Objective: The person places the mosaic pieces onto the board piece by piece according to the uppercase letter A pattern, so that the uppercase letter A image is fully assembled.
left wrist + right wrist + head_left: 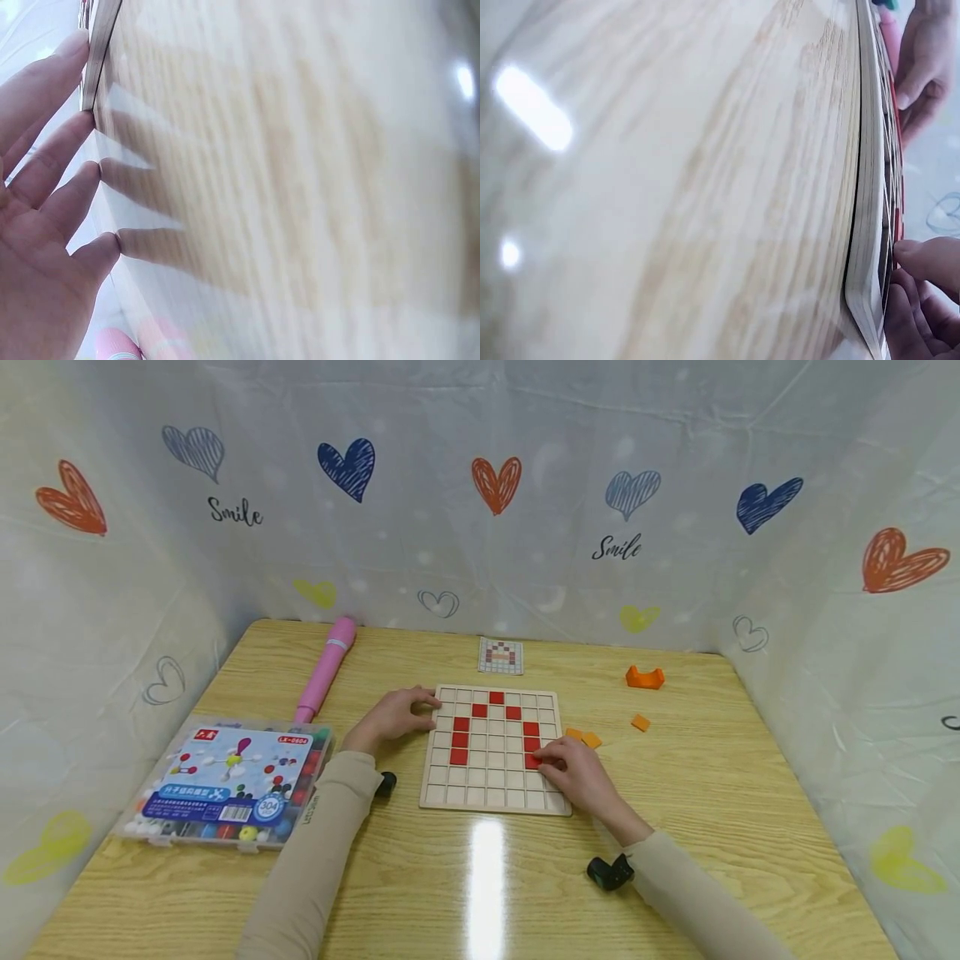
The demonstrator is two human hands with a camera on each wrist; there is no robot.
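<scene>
A wooden grid board [487, 792] lies on the table with several red square tiles [460, 739] set in its cells, forming an arch-like shape. My left hand [393, 717] rests at the board's left edge; in the left wrist view its fingers are spread, the thumb against the board's side and other fingertips on the table. With thumb and fingers, my right hand [573, 770] pinches a red tile [532, 761] at the lower end of the right column. The right wrist view shows the thumb [926, 259] on that tile at the board's surface; part of the tile is hidden.
Behind the board lies a pattern card [501, 657]. Orange tiles [591, 740] lie right of the board, one apart [641, 722], near an orange holder-like piece [645, 677]. At left are a pink microphone-shaped object [327, 668] and a clear box [225, 785] of coloured balls.
</scene>
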